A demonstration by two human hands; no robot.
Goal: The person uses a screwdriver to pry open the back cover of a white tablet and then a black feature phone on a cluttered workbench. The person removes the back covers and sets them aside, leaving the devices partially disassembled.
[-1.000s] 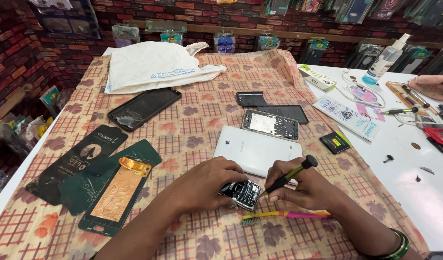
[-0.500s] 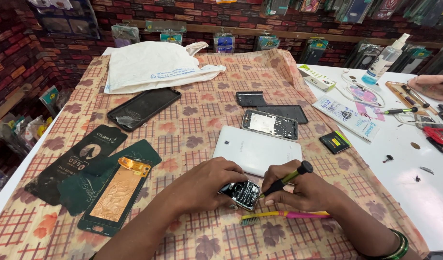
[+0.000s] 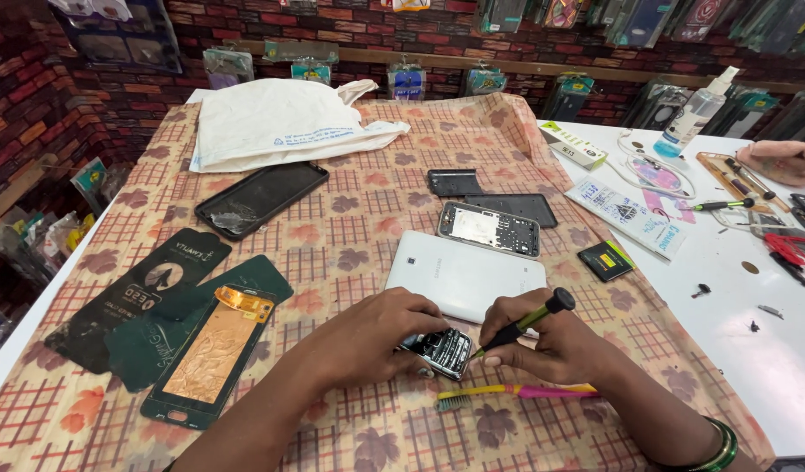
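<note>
Pressing a small dark keypad phone (image 3: 439, 350) flat against the checked floral tablecloth (image 3: 350, 236), the left hand (image 3: 378, 336) has its fingers closed over the phone's left end. Right hand (image 3: 551, 348): curled tight round a green-shafted, black-capped screwdriver (image 3: 525, 322), tip meeting the phone's right edge. Phone position: near table edge, centre. At 6 o'clock of the phone, a yellow-and-pink toothbrush (image 3: 516, 392); at 12, touching, a white tablet lying face down (image 3: 466, 277); beyond it, a grey phone frame (image 3: 489, 229). At 9, a copper-backed display panel (image 3: 212, 354). At 2, well apart, another person's hand (image 3: 783, 161).
</note>
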